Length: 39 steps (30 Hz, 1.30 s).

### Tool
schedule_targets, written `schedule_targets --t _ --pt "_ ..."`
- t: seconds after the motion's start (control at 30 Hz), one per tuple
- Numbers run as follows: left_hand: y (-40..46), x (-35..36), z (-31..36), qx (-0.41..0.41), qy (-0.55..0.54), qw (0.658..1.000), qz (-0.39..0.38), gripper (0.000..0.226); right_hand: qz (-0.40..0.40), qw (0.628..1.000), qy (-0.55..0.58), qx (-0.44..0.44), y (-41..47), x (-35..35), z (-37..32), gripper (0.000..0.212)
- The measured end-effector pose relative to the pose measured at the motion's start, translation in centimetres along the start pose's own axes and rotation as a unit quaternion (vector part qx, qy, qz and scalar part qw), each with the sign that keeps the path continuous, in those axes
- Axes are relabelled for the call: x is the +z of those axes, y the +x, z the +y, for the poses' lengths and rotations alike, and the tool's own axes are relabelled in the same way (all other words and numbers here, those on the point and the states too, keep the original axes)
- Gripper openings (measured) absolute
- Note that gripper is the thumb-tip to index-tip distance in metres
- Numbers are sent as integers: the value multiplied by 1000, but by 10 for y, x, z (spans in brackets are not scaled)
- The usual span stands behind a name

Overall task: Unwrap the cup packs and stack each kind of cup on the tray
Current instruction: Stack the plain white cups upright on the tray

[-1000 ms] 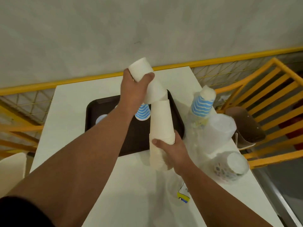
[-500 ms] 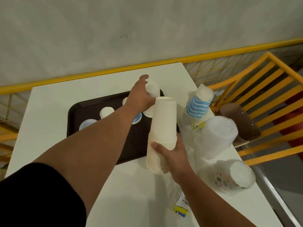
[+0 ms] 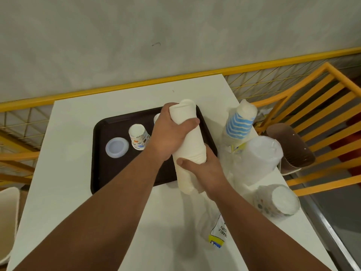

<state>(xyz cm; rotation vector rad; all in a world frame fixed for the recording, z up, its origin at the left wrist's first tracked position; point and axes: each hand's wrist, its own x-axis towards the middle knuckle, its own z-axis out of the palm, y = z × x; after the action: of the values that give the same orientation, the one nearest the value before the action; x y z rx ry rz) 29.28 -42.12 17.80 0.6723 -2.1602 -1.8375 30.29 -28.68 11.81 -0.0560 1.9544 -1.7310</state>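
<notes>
A tall stack of plain white paper cups [image 3: 190, 145] stands tilted over the near right corner of the dark brown tray [image 3: 101, 173]. My left hand [image 3: 172, 133] grips the stack's upper part. My right hand [image 3: 205, 169] grips it lower down, thumb across the front. On the tray stand an upturned printed cup [image 3: 138, 139] and a clear pale blue cup [image 3: 116, 147]; another cup is mostly hidden behind my left hand.
Wrapped packs crowd the white table's [image 3: 68, 202] right side: blue-striped cups [image 3: 239, 124], clear plastic cups [image 3: 257, 159], brown cups [image 3: 289, 149], dotted cups [image 3: 277, 201]. An empty clear wrapper [image 3: 215, 231] lies near the front. Yellow railings and a chair stand to the right.
My left hand set down on the tray the part of the white cups it had lifted off, then came back and gripped the top of the remaining stack. My right hand kept hold of that stack.
</notes>
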Motion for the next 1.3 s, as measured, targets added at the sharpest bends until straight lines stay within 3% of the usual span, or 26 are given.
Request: schedule_targets --t 0.07,0.27,0.4,0.57,0.67,0.9,1.03,1.1,1.2,1.3 --pt "1 3 -3 -6 12 999 43 59 19 999 -22 -15 -2 3 -3 56" --pt "8 1 11 8 17 997 69 62 36 999 -28 -13 -2 3 5 62" --pt "51 -13 43 101 -58 985 128 63 57 997 35 24 1 1 17 62" --pt "88 3 35 160 110 979 56 72 58 995 67 48 6 -3 27 72" --pt "95 13 7 140 157 977 29 74 61 995 67 50 6 -6 31 81" --pt "96 23 -20 51 227 972 -30 87 45 995 74 45 5 -9 33 64" --pt "67 12 2 68 77 993 54 52 25 994 96 54 6 -11 29 75" --pt "45 6 5 25 -30 999 2 58 -3 991 120 66 6 -13 24 80" --pt "15 0 -1 -55 -40 990 -123 87 -68 989 116 69 4 -17 15 82" --pt "0 3 -7 -67 -61 985 -148 75 -89 991 74 60 1 -14 6 83"
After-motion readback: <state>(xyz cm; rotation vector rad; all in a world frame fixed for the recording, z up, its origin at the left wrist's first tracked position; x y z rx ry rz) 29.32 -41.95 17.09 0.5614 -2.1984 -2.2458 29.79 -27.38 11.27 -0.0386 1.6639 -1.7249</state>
